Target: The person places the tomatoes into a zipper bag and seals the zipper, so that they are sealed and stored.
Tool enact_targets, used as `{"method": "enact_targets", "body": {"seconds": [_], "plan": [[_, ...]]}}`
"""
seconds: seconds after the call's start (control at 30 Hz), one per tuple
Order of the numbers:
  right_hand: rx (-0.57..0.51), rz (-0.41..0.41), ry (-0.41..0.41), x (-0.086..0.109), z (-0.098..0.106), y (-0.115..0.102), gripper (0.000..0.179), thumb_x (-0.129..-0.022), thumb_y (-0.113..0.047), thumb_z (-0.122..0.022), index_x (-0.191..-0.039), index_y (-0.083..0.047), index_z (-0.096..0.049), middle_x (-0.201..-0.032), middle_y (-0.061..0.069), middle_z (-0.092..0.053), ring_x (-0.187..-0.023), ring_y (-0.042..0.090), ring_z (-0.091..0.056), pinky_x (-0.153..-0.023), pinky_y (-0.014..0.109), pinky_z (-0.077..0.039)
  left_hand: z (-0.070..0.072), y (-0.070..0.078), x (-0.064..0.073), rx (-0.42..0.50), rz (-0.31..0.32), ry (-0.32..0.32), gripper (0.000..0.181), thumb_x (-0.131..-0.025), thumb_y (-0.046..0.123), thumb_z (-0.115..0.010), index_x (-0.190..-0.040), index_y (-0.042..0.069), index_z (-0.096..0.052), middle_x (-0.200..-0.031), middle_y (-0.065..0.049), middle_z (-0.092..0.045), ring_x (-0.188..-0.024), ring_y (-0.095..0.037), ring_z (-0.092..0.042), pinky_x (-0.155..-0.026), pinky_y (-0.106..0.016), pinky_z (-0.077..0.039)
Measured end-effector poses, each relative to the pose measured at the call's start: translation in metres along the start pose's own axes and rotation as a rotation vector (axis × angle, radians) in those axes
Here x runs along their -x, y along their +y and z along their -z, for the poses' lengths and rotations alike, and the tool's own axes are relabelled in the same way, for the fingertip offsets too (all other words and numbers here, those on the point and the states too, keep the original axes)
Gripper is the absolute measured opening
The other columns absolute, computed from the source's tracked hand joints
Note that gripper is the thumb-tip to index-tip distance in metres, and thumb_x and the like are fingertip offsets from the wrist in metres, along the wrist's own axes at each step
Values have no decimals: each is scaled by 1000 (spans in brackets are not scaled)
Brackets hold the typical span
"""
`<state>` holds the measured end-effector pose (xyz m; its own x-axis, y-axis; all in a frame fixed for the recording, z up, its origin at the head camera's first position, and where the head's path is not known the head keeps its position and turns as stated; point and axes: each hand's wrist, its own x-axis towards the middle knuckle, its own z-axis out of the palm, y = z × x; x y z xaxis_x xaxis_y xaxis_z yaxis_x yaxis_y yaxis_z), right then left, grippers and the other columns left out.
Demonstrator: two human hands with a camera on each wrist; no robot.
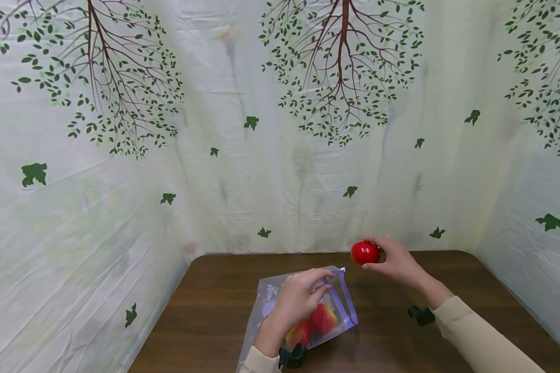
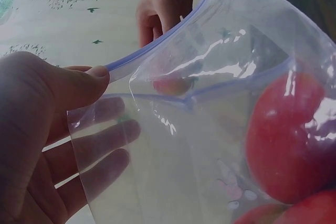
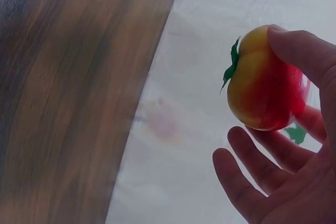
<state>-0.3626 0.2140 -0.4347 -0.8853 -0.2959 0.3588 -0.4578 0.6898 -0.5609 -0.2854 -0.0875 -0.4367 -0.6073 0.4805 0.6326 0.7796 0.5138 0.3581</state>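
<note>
Left grip pinching; right grip curled, arm stretched forward

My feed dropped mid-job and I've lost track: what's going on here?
A person's left hand pinches the rim of a clear zip bag, whose mouth is open. At least two fruits are inside. Their right hand holds a red fruit off the table, near the mouth but not in the bag.

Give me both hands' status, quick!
Left hand: pinching the clear bag at its purple rim.
Right hand: holding a red-and-yellow fruit, outside the bag.
</note>
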Motion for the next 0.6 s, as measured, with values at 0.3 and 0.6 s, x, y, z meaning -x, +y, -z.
{"method": "enact_targets", "body": {"seconds": [0.3, 0.6], "plan": [[4, 29, 4, 6, 0, -9, 76, -78, -36, -88, -142, -12, -55, -131, 8, -62, -112, 28, -58, -89, 49, -54, 0, 0, 0, -4, 4, -13, 23, -94, 20, -73, -117, 23, -70, -110, 14, -71, -89, 7, -62, -80, -14, -51], [-4, 32, 30, 17, -2, -21, 74, -78, -31, -89, -142, -16, -55, -133, 7, -61, -113, 28, -59, -89, 50, -54, 0, 1, 0, -5, -2, -9, 23, -94, 19, -73, -116, 23, -70, -109, 13, -71, -86, 7, -61, -78, -13, -51]]}}
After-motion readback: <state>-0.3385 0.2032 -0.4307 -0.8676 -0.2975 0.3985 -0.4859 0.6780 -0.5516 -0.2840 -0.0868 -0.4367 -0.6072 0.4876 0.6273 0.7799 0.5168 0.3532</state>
